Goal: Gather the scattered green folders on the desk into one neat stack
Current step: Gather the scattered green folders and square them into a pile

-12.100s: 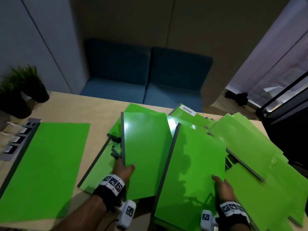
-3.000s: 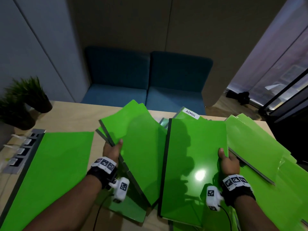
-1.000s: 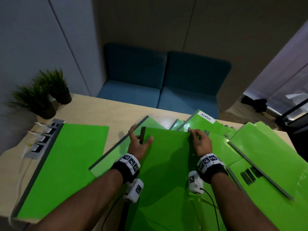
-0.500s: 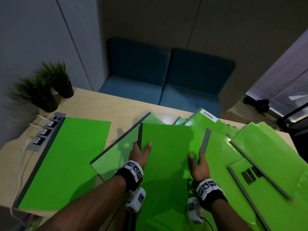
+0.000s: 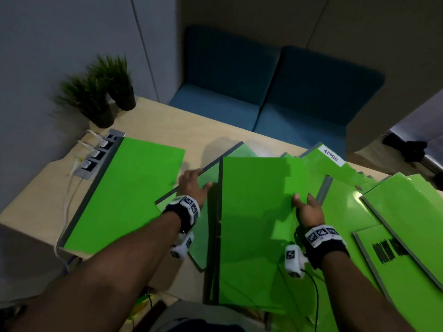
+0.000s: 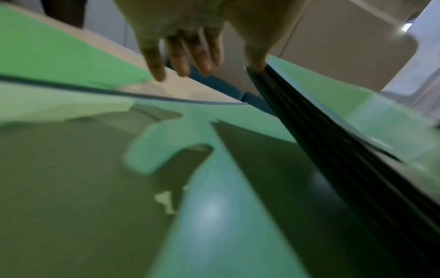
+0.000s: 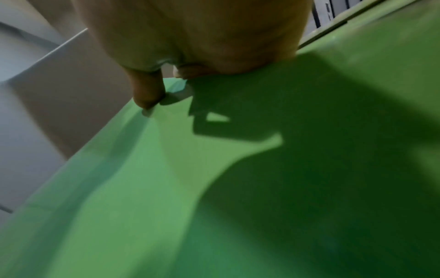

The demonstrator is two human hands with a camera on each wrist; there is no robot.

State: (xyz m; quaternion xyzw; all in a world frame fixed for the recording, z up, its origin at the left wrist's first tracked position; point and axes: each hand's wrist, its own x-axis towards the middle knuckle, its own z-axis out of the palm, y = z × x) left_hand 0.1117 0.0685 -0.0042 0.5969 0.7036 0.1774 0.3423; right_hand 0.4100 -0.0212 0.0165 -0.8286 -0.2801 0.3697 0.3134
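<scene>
Gripping the stack of green folders at its right edge, the right hand pinched it — left hand fingers spread, thumb at the spine — on the worktop.

1. The head camera looks forward and down from above the desk, taking in both forearms, the green folders and the blue seats beyond.
2. The left wrist camera sits low and close, facing along the left hand over a folder.
3. The right wrist camera, equally close, faces along the right hand over the middle folder, which the head view shares.
</scene>
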